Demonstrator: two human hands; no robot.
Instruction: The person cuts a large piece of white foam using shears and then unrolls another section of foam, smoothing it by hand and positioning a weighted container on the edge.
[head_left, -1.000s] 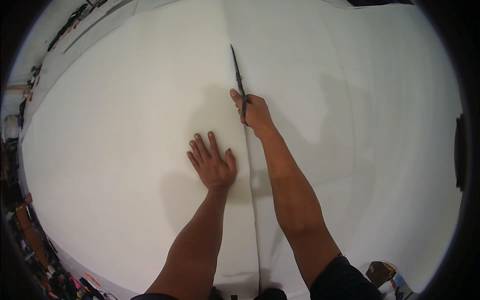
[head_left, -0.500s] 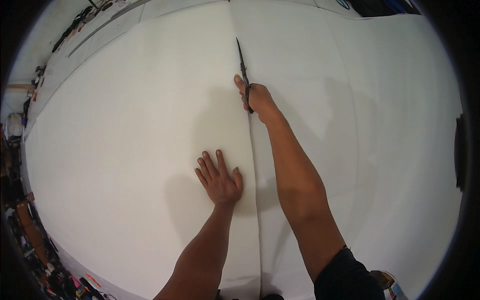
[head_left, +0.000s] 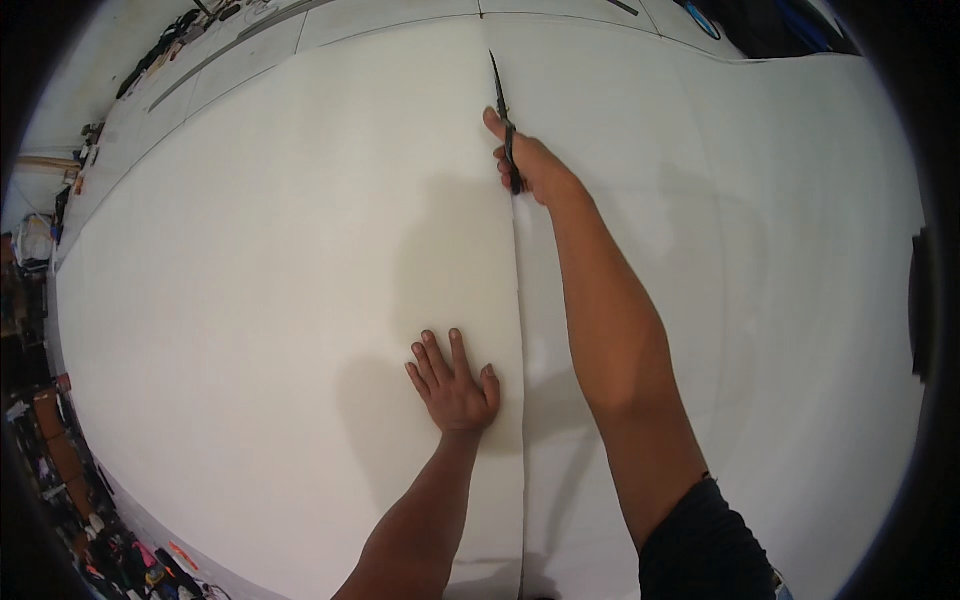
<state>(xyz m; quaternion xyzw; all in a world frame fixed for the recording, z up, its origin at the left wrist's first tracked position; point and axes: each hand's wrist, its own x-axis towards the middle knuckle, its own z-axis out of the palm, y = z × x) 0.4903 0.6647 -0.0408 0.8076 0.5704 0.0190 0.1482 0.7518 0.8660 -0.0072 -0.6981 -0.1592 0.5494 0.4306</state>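
Note:
A large cream-white sheet (head_left: 250, 280) lies flat over the table, its material not clear to me. A long slit runs through it from the near side up to a pair of dark scissors (head_left: 506, 125). My right hand (head_left: 535, 168) is wrapped round the scissors' handles, with the thumb up on the left side and the blades pointing away from me toward the far edge. Nearer to me, my left hand (head_left: 458, 392) presses flat on the sheet just left of the slit, fingers spread and holding nothing.
Beyond the sheet's far edge, a long metal strip (head_left: 225, 50) lies at the far left. A blue-handled item (head_left: 703, 20) sits beside a dark bundle (head_left: 790, 28) at the far right. Shelves with assorted goods (head_left: 65, 460) stand along the left, below table level.
My right hand and the scissors have moved farther along toward the far edge, lengthening the slit. The whole view has shifted slightly; my left hand stays flat on the sheet.

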